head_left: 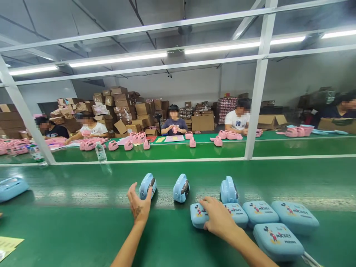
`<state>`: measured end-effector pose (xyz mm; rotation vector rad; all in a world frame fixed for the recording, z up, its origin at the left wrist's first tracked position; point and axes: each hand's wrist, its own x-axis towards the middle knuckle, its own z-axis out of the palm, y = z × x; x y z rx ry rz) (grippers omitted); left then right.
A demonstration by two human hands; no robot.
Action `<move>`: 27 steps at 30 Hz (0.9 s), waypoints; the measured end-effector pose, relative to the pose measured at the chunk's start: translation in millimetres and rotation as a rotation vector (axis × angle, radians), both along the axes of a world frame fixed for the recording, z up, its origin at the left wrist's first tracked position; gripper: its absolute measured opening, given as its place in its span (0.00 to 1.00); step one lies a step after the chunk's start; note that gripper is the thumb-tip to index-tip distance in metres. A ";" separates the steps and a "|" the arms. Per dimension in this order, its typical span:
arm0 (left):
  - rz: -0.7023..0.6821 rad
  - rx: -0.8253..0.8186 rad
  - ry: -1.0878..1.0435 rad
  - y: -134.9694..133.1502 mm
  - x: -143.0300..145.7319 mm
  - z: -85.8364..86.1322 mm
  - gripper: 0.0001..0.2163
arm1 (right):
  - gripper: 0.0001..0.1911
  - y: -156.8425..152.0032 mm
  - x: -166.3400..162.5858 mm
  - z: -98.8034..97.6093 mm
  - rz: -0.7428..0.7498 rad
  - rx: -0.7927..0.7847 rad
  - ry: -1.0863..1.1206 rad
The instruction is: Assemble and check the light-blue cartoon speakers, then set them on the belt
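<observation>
My left hand reaches forward with its fingers spread, the fingertips touching a light blue case that stands on its edge on the green belt. My right hand lies palm down on a flat blue Mickey case at the left end of a row of such cases. Two more blue cases stand on edge further along, one in the middle and one to the right. Another flat blue Mickey case lies nearest me on the right.
A white metal frame divides my belt from the far green table, where several seated people handle pink cases. A water bottle stands by the frame. A blue case lies at far left, yellow paper near me. Cardboard boxes fill the back.
</observation>
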<state>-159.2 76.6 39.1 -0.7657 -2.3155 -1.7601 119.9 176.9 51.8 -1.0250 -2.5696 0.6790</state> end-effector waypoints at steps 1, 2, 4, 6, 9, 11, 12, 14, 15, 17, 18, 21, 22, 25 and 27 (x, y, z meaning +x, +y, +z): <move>-0.074 0.019 0.028 -1.1 9.5 -2.2 0.34 | 0.37 -1.1 1.3 3.3 -0.006 -0.018 0.023; -0.161 0.027 0.042 0.4 18.9 -5.8 0.33 | 0.38 -2.6 3.1 6.5 -0.013 -0.034 0.048; -0.325 0.023 0.011 11.2 35.3 -15.8 0.36 | 0.38 -6.5 8.1 10.7 -0.029 -0.053 0.100; -0.433 0.017 -0.081 30.1 46.2 -25.5 0.41 | 0.39 -11.5 15.2 9.6 -0.035 -0.158 0.225; -0.522 0.034 -0.239 60.4 52.1 -31.9 0.41 | 0.41 -20.6 29.4 -3.3 0.056 -0.583 0.592; -0.545 0.072 -0.341 73.6 51.3 -29.8 0.33 | 0.39 -28.2 40.0 -15.6 0.154 -0.894 0.813; -0.547 0.102 -0.398 76.7 50.1 -27.4 0.27 | 0.36 -32.4 44.9 -21.5 0.197 -1.024 0.889; -0.538 0.179 -0.531 75.7 47.4 -21.0 0.16 | 0.30 -41.6 53.4 -31.8 0.248 -1.239 0.999; -0.532 0.221 -0.609 71.3 46.4 -17.4 0.13 | 0.28 -46.1 56.5 -36.1 0.267 -1.327 1.047; -0.518 0.311 -0.768 55.3 46.4 -9.6 0.08 | 0.28 -54.2 60.1 -43.0 0.292 -1.459 1.148; -0.517 0.361 -0.840 44.1 47.8 -5.7 0.06 | 0.28 -57.5 60.7 -45.7 0.298 -1.514 1.193; -0.566 0.529 -0.987 3.1 56.6 3.7 0.06 | 0.29 -64.1 59.0 -50.2 0.320 -1.672 1.263; -0.591 0.581 -1.012 -10.9 60.0 5.1 0.08 | 0.30 -65.3 57.8 -50.4 0.332 -1.719 1.266; -0.793 0.729 -1.094 -45.5 67.9 2.8 0.15 | 0.35 -66.8 54.4 -48.3 0.362 -1.808 1.263; -1.103 0.829 -1.181 -59.5 71.5 -1.9 0.17 | 0.36 -67.0 53.3 -45.9 0.343 -1.819 1.269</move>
